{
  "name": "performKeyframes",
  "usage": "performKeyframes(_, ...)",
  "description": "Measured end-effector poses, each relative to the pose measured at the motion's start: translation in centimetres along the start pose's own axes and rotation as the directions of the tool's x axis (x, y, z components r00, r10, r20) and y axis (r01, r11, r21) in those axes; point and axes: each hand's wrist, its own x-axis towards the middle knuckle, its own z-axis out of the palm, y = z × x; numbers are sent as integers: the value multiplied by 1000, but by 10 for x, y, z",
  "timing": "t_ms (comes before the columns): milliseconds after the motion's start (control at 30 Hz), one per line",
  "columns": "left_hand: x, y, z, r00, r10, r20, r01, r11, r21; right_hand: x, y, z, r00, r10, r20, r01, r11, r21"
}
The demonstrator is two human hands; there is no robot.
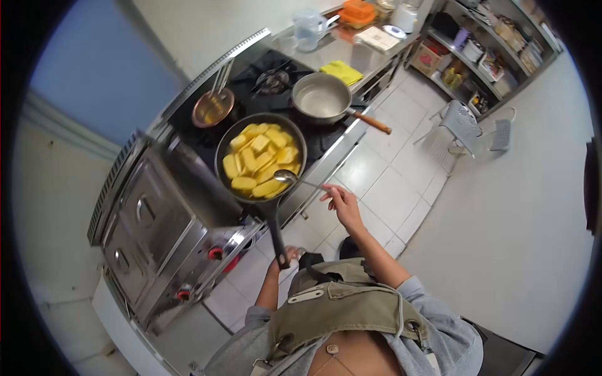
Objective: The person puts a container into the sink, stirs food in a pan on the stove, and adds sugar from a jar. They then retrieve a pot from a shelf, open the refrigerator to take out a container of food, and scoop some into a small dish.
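The black-topped stove (323, 139) stands between a steel unit with two lidded wells (155, 203), at its left end, and a steel worktop (370, 55), at its right. The black frying pan (218, 160) sits at the stove's front left corner, its handle jutting past the front edge. A grey saucepan (321, 97) with a wooden handle lies near the front right corner, and a small copper pan (213, 108) near the back left one. The left hand (290, 254) is at the end of the frying pan's handle, which partly hides it; how far its fingers close cannot be told. The right hand (343, 208) pinches a metal spoon (310, 183) between narrowed fingers, the bowl over the frying pan's front side. A folded yellow cloth (342, 72) lies at the worktop's front left corner. Thick yellow pieces (254, 158) crowd the frying pan in liquid.
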Motion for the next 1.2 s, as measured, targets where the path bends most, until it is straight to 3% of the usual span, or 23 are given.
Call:
performKeyframes(67, 35, -38, 11, 970, -240, 23, 238, 968, 83, -2, 1, -31, 949, 314, 16, -292, 862, 415)
performKeyframes(100, 27, -39, 34, 962, -181, -202, 182, 983, -15, -1, 5, -51, 932, 359, 43, -328, 790, 517)
performKeyframes(167, 30, -45, 54, 939, -321, -127, 315, 947, -62, -7, 9, -102, 886, 449, 117, -403, 620, 673)
performKeyframes(200, 24, -41, 66, 913, -390, -119, 382, 920, -84, -13, 7, -130, 886, 450, 108, -403, 635, 659)
performKeyframes(233, 14, -41, 68, 985, -171, 1, 170, 981, 97, -19, 5, -160, 887, 449, 105, -381, 587, 714)
performKeyframes(267, 16, -34, 74, 988, 42, 150, -79, 965, 249, -23, 3, -190, 891, 442, 102, -353, 535, 768)
performKeyframes(300, 40, -16, 96, 987, 54, 153, -91, 965, 245, -30, -3, -220, 904, 424, 51, -304, 557, 773)
performKeyframes(333, 69, -5, 115, 972, -226, 63, 207, 953, 220, -34, -5, -250, 904, 425, -46, -250, 613, 749)
performKeyframes(367, 89, 3, 128, 870, -493, -17, 489, 856, 170, -38, -7, -277, 899, 393, -196, -180, 737, 651)
performKeyframes(400, 108, 13, 141, 844, -534, -42, 534, 835, 134, -39, -9, -301, 880, 336, -335, -122, 842, 525)
performKeyframes(467, 146, 39, 162, 905, -422, -60, 426, 897, 117, -31, -8, -346, 814, 240, -529, -198, 971, 135)
performKeyframes(500, 166, 55, 168, 924, -376, -73, 382, 918, 109, -20, -2, -366, 810, 172, -561, -185, 982, 34)
performKeyframes(600, 213, 102, 174, 945, -299, -133, 308, 950, 50, 29, -14, -408, 802, 101, -589, -176, 982, -72)
performKeyframes(800, 271, 148, 187, 931, -308, -194, 308, 951, -31, 198, -55, -461, 882, -78, -466, -15, 981, -194)
performKeyframes(900, 291, 160, 198, 907, -381, -180, 370, 925, -93, 299, -73, -465, 897, -252, -364, 143, 943, -301)
performKeyframes(1033, 320, 194, 205, 851, -479, -217, 406, 861, -307, 431, -97, -464, 956, -208, -208, 132, 936, -328)
performKeyframes(1133, 335, 232, 210, 812, -501, -298, 316, 808, -497, 522, -113, -445, 981, -182, -65, 155, 942, -298)
performKeyframes(1200, 342, 252, 217, 783, -513, -353, 228, 764, -604, 574, -115, -423, 969, -248, -1, 236, 923, -305)
